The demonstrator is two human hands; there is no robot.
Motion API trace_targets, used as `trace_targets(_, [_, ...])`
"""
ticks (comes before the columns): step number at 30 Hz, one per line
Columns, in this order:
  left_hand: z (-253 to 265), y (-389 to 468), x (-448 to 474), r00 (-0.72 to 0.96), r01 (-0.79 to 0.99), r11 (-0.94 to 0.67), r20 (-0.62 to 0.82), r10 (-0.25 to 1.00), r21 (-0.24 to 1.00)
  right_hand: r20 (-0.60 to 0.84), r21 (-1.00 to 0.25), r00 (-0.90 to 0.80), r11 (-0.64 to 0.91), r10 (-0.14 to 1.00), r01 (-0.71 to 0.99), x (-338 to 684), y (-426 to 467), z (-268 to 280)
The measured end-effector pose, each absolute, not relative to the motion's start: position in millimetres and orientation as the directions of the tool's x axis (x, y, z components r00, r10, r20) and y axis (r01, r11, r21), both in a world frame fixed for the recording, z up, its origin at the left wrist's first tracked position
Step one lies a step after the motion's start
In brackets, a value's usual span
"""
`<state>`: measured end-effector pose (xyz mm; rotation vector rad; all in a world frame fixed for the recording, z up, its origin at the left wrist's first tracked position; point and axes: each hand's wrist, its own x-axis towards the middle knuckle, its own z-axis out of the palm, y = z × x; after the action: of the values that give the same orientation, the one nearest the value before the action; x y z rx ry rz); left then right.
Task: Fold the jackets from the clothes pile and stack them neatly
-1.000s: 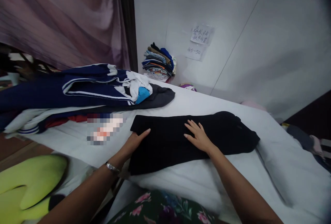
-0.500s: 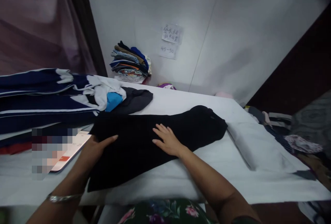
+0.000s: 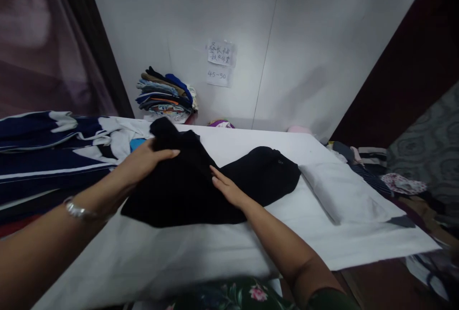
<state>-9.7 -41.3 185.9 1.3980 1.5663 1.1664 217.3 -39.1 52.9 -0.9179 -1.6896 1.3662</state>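
A black garment (image 3: 265,176) lies across the white-covered table, with a small pale mark near its right end. My left hand (image 3: 152,157) is closed on its left end and holds that part raised, folded up from the table. Its thumb shows on top of the cloth; the other fingers are hidden behind it. Near the middle of the garment, my right hand (image 3: 229,188) closes on the cloth at the edge of the lifted part. Some of its fingertips are hidden in the black fabric.
Navy clothes with white stripes (image 3: 46,164) lie on the left. A folded clothes stack (image 3: 167,95) stands against the wall. On the right lies a pale grey folded piece (image 3: 344,193), with more clothes (image 3: 373,159) beyond. Paper notes (image 3: 219,64) hang on the wall.
My left hand has taken hold of the garment's left end and lifted it up and away from me. My right hand has gone from lying flat to gripping the cloth. The view has shifted slightly.
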Motion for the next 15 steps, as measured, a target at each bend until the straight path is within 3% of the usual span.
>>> trace_targets(3, [213, -19, 32, 0.007, 0.228, 0.023, -0.026, 1.000, 0.973, 0.108, -0.982, -0.345, 0.047, 0.932, -0.182, 224, -37, 55])
trace_targets(5, [221, -5, 61, 0.134, 0.170, 0.059, -0.082, 0.988, 0.984, -0.023, -0.935, -0.270, -0.116, 0.963, -0.335, 229, -38, 55])
trace_targets(8, [215, 10, 101, 0.353, 0.067, 0.131, -0.146, 0.924, 0.989, -0.208, -0.846, -0.225, -0.290, 0.952, -0.448, 238, -40, 55])
trace_targets(10, [200, 16, 120, 0.446, -0.002, 0.102, -0.091, 0.891, 0.995, -0.208, -0.810, -0.229, -0.299, 0.951, -0.504, 246, -40, 53])
trace_targets(13, [168, 16, 136, 0.479, 0.040, -0.168, 0.129, 0.868, 0.985, -0.161, -0.738, -0.248, -0.284, 0.955, -0.613, 257, -38, 45])
trace_targets(15, [144, 11, 136, 0.470, 0.196, -0.478, 0.346, 0.812, 0.856, -0.129, -0.736, -0.260, -0.269, 0.957, -0.622, 260, -35, 37])
